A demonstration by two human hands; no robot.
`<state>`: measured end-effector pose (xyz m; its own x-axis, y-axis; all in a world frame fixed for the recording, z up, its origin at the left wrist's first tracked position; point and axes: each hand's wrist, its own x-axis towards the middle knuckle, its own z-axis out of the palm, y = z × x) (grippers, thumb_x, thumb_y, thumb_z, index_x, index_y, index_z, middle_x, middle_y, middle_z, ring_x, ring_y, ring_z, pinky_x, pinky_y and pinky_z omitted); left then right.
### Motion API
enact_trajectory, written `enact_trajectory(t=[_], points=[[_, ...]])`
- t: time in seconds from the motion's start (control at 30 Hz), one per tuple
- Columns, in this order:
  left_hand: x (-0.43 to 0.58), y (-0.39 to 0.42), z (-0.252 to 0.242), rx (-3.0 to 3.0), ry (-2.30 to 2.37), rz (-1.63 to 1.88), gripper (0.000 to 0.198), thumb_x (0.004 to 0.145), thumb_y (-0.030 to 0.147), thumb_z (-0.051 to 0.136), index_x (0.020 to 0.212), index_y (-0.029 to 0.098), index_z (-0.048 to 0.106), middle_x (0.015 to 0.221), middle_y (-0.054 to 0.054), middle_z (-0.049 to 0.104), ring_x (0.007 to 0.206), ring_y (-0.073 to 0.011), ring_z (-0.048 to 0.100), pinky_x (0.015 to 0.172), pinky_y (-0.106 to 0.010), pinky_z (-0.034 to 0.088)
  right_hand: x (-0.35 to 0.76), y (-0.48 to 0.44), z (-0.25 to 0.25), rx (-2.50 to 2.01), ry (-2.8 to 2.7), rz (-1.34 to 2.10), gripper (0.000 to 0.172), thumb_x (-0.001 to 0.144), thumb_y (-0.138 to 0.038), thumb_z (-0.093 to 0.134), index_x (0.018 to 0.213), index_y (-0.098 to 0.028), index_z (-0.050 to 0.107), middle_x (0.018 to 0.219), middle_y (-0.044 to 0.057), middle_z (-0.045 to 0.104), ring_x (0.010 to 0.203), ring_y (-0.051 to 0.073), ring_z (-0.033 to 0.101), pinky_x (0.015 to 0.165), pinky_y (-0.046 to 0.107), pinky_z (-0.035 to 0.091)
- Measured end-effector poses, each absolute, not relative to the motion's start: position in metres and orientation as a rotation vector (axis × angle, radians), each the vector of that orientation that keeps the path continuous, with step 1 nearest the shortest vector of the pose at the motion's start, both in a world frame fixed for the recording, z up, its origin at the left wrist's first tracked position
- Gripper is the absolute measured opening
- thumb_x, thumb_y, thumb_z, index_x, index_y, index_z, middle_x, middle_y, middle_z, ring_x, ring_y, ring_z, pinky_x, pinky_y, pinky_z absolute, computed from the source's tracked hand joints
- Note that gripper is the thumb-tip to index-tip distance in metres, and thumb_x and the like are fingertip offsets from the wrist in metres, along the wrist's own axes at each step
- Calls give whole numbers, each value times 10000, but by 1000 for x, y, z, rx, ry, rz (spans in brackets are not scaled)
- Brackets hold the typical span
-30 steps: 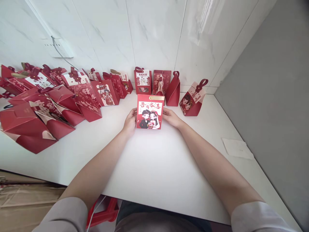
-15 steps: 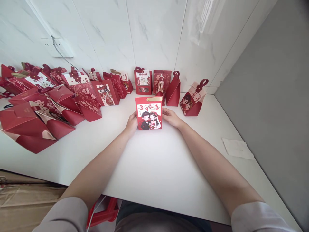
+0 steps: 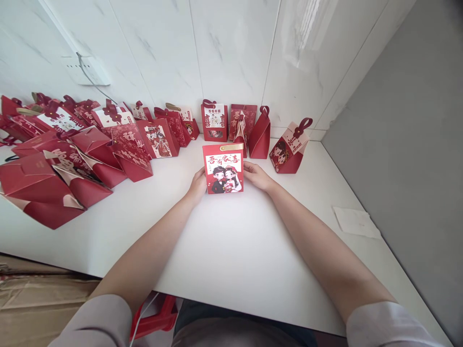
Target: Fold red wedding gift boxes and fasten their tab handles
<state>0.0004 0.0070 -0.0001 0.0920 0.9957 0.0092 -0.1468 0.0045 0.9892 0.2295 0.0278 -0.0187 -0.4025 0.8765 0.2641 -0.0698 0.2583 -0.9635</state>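
One red box (image 3: 223,169) held upright above or on the middle of the white table (image 3: 231,255), broad printed face turned toward the camera, gripped from both sides: left hand (image 3: 197,186) closed against the left edge, right hand (image 3: 256,174) closed against the right edge, fingers bent in behind. Long axis roughly vertical, set between the palms and touching both hands, neither clearly nearer (left hand perhaps slightly lower on its edge than the right). Gold strap (image 3: 232,147) lying across the top, toward the right half. Just beyond, against the wall (image 3: 231,53), a short row of other boxes, among them one with a small window (image 3: 214,123); farther right, apart from that row, a pink-topped box (image 3: 289,149). Off to the left, well apart from the left hand, a crowded pile of red boxes (image 3: 96,144). Hidden: most fingertips, along with the back of the held box. Partly covered: a slim pointed box (image 3: 240,134) behind the top right corner. Cannot tell whether resting on its base or lifted slightly. Cut off: the pile at the left border, a red stool (image 3: 155,318) below the table edge.
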Motion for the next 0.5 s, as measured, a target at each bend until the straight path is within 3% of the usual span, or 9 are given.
enact_trajectory(t=[0.5], points=[[2,6,1,1144,1015,1212,496,638,430,772,1069,193,711,1053,-77,752,947,-324,710,860,-438,555,230,27,-19,-764,-1604,1307,506,803,-581,700,1162,-227,661,1282,70,672,1139,279,641,1067,471,456]])
